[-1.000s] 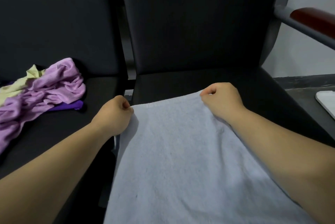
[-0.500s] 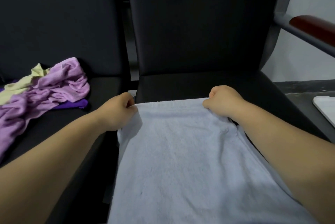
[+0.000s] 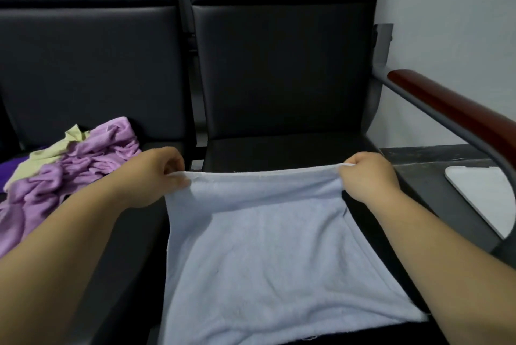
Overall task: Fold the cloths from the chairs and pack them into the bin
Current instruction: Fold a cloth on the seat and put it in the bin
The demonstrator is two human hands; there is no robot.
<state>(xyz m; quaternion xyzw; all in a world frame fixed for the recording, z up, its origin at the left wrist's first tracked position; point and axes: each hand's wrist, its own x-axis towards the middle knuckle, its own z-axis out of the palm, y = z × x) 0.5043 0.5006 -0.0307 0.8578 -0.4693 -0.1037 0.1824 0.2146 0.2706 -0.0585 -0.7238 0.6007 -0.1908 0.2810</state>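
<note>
Head view: pale blue terry cloth (image 3: pixel 265 255) draped over black chair seat (image 3: pixel 279 149), far edge raised and pulled taut between left hand (image 3: pixel 150 177) and right hand (image 3: pixel 368 179), fingers (image 3: pixel 171 161) clamped on its corners. Crumpled lilac cloth (image 3: pixel 83 166) and yellow cloth (image 3: pixel 47 154) heaped on neighbouring seat (image 3: pixel 134 233).

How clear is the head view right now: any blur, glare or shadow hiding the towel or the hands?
Head view: dim but unblurred; black chairs lose detail in shadow; pale blue towel reads clearly, left hand and right hand pinching its far corners; wide-angle bends the armrest; no harsh glare.
</note>
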